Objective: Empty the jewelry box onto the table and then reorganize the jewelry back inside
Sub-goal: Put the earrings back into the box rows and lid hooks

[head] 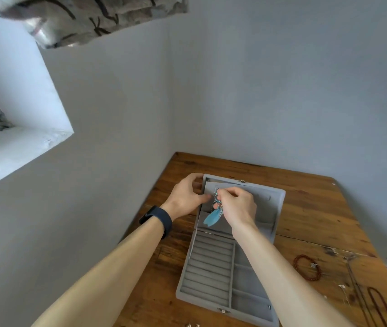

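A grey velvet jewelry box lies open on the wooden table, its lid tipped back toward the wall. The base has ring rolls on the left and open compartments on the right. My right hand pinches the top of a blue feather earring against the inside of the lid. My left hand grips the lid's left edge, thumb near the earring's hook. A dark band sits on my left wrist.
A red bead bracelet lies right of the box. Thin chains and a dark red cord loop lie near the table's right front edge, with small silver pieces between. Walls close off the table's far and left sides.
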Demonstrator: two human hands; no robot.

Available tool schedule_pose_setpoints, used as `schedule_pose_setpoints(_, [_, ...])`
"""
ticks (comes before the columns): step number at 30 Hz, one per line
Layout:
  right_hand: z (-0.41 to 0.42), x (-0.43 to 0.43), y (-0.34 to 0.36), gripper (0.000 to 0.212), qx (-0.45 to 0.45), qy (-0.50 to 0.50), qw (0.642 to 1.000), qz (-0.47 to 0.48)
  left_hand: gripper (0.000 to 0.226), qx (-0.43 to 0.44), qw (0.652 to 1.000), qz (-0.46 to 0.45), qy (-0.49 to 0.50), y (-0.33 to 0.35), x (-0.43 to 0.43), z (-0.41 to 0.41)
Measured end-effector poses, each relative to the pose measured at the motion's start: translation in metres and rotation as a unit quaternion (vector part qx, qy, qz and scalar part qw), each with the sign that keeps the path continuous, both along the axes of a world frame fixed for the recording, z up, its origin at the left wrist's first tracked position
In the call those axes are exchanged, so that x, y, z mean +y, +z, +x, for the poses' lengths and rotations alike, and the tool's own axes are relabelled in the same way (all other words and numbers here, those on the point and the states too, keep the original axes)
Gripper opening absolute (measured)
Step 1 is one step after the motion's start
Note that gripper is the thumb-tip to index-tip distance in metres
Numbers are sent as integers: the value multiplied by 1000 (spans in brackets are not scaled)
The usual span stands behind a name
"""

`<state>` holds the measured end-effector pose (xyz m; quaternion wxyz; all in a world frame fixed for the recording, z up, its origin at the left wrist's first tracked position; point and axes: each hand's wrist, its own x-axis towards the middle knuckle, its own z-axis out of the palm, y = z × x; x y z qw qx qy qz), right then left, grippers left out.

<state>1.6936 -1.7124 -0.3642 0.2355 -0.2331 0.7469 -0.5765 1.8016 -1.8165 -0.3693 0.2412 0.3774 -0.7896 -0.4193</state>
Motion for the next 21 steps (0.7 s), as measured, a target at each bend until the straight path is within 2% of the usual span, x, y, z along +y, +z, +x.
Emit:
schedule_pose_setpoints(9, [5, 4, -6, 6, -51, 15, 998, 25, 62, 22, 1000, -3, 1, -1, 6, 4])
schedule_pose_setpoints(12, [5, 12, -12, 7, -58, 44, 997, 2, 61, 33, 999, -1, 2, -1, 7, 5])
schedule_pose_setpoints(17, [-1, 29, -21, 18, -134, 105, 985, -29, 60, 55, 998, 22, 7, -5, 12, 8])
schedule_pose_setpoints(21, [-12, 37, -30, 13, -94, 103, 990, -14, 64, 40, 999, 4, 28, -15, 24, 9])
